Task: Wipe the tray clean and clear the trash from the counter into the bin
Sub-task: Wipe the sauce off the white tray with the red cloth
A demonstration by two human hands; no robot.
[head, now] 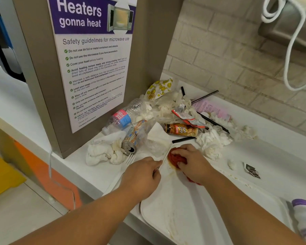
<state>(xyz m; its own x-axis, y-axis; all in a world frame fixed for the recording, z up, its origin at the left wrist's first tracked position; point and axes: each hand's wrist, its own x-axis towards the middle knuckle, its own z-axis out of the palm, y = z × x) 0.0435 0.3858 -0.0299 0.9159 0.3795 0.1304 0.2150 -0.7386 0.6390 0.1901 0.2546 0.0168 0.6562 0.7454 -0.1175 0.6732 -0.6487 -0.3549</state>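
Two hands on tray (193, 214) | left hand (141, 175) grips its rim | right hand (193, 163) presses red cloth (175, 159)

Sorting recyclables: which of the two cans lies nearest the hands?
The silver-topped can, open end facing the left hand; the gold can lies farther back.

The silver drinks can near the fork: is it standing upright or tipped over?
Tipped over. The can lies on its side among crumpled tissues, opened top facing the camera.

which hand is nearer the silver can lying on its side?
Left. The left hand sits just below-right of the silver can; the right hand is farther right, pressing the red cloth.
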